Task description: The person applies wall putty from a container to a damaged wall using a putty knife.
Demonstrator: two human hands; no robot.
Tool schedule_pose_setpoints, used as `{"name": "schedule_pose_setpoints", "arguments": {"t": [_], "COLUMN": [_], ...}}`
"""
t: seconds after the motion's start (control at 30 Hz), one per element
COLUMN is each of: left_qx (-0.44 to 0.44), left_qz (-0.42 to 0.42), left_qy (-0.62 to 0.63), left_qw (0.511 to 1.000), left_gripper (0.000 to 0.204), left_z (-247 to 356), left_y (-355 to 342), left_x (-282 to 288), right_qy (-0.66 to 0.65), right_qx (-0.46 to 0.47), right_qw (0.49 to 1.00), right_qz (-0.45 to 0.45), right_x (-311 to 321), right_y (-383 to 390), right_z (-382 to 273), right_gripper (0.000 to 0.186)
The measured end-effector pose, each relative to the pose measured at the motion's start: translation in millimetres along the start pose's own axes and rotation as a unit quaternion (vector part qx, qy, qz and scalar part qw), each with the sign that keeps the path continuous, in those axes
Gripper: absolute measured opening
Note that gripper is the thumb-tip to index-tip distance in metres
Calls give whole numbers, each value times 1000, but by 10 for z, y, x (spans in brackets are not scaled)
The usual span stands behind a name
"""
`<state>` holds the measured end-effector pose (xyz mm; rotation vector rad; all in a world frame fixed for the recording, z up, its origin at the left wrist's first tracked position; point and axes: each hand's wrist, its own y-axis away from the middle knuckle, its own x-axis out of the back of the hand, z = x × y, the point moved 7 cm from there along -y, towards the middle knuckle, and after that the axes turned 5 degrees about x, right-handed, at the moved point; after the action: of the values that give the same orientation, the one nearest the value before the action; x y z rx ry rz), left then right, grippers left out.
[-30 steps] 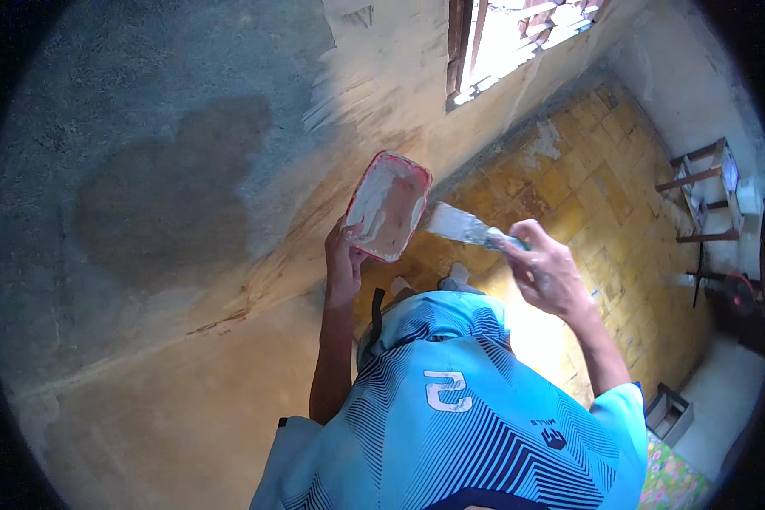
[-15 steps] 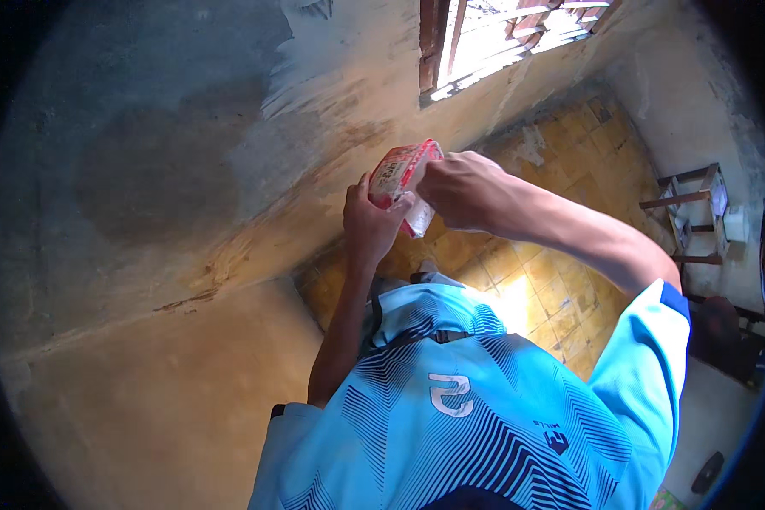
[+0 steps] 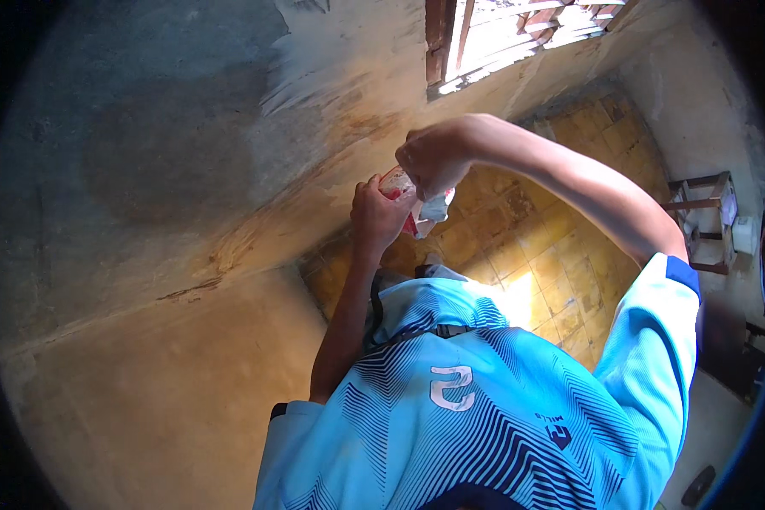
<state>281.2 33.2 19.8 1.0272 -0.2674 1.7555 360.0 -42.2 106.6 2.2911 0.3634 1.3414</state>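
My left hand [image 3: 377,214] is wrapped round a small red-and-white plastic tub [image 3: 393,180], thumb along its near side. The tub is tilted, and its opening partly shows beside my fingers. Over the tub's mouth, my right hand [image 3: 436,158] is bent down with its fingers closed. Whatever those fingers grip is hidden behind the knuckles. Below my right hand, a pale grey-white patch [image 3: 438,206] shows next to the tub; I cannot tell whether it belongs to the tub or is stuff on it.
Beyond the hands rises a wall [image 3: 170,161] with dark grey smears over ochre. A barred window [image 3: 518,38] is at the top. Yellow floor tiles [image 3: 518,246] lie below. On the right stand a wooden stool [image 3: 697,204] and a white container [image 3: 745,235].
My right hand has risen and moved left, its wrist bending down over the tub. The tub has turned, so its printed side shows less and its opening shows more.
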Motion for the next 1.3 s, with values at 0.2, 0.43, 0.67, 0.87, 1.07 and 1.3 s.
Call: {"name": "schedule_pose_setpoints", "arguments": {"t": [0.2, 0.43, 0.67, 0.87, 1.07, 1.3], "left_qx": [19, 179, 298, 288, 270, 246], "left_qz": [65, -40, -18, -46, -44, -42], "left_qy": [8, 360, 433, 395, 385, 357], "left_qw": [998, 915, 851, 871, 882, 900], "left_gripper": [72, 34, 36, 41, 46, 58], "left_z": [-179, -1567, -2510, -2905, -3029, -3314], "left_y": [-3, 189, 633, 528, 453, 367], "left_x": [132, 169, 253, 596, 1070, 1415], "right_qy": [-330, -658, -727, -600, -485, -420], "right_qx": [-79, 4, -111, -94, -169, -223], "right_qw": [938, 730, 348, 309, 292, 324], "right_qz": [-74, 182, 581, 732, 807, 818], "right_x": [-63, -1081, -1989, -1388, -1001, -788], "right_y": [128, 863, 203, -685, -1116, -1791], "right_z": [563, 1354, 1122, 740, 538, 45], "right_gripper": [18, 25, 43, 36, 38, 25]}}
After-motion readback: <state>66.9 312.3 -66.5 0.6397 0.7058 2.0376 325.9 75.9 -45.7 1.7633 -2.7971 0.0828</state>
